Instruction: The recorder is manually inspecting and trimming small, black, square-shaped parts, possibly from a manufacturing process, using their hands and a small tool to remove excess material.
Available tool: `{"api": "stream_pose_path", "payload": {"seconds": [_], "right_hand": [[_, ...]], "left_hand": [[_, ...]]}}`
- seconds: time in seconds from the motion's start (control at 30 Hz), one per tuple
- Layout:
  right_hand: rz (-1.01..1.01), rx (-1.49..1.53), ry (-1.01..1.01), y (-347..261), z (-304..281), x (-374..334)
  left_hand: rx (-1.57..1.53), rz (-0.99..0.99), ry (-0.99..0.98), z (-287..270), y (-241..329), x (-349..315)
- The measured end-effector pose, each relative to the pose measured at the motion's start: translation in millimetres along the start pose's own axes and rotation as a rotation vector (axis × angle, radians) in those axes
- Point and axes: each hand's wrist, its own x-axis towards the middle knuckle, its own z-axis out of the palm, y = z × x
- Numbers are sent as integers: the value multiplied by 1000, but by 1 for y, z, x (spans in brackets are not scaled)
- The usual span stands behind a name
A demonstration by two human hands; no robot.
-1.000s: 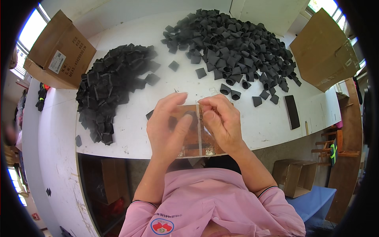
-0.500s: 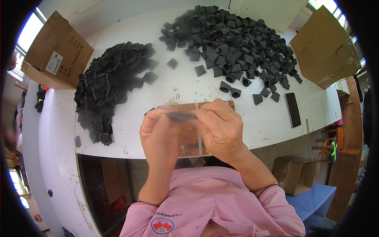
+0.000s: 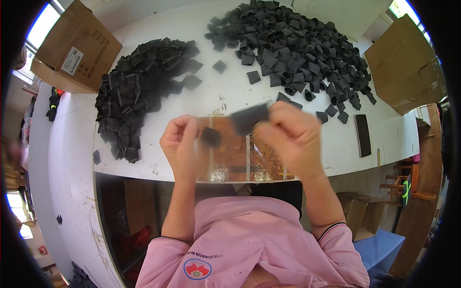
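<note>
My right hand (image 3: 293, 137), smeared by motion, pinches a flat black fabric piece (image 3: 249, 119) by its right end. The piece is tilted and hangs over the far edge of a brown board (image 3: 230, 153) with pale strips across it. Near the board's left edge is my left hand (image 3: 180, 144), its fingers curled and the thumb pressed against them. Whatever those fingers may hold is hidden. Just right of that thumb, a smaller black piece (image 3: 210, 137) shows against the board; I cannot tell whether it touches the hand.
A heap of flat black pieces (image 3: 129, 91) lies to the left. A larger pile of black fabric sleeves (image 3: 297, 53) fills the far right. Cardboard boxes stand at the left (image 3: 79, 48) and right (image 3: 406, 65). A dark phone (image 3: 363, 135) lies near the table's right edge.
My hands have parted from the black piece held between them. The right hand has carried it right and farther away; the left has drawn back left, uncovering the board and the smaller piece.
</note>
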Motion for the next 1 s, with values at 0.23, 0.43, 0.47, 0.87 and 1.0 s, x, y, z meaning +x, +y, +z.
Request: {"api": "stream_pose_path", "payload": {"seconds": [0.23, 0.43, 0.47, 0.87, 1.0], "right_hand": [[531, 420, 356, 47, -2, -35], [543, 141, -144, 43, 34, -78], [551, 140, -138, 42, 38, -79], [719, 519, -47, 35, 48, -67], [843, 1035, 67, 42, 40, -72]], "left_hand": [[1066, 18, -16, -50, -73, 39], [974, 138, -1, -69, -94, 40], [974, 136, -11, -65, -86, 37], [30, -264, -281, 5, 12, -53], [-389, -465, -329, 8, 3, -55]]}}
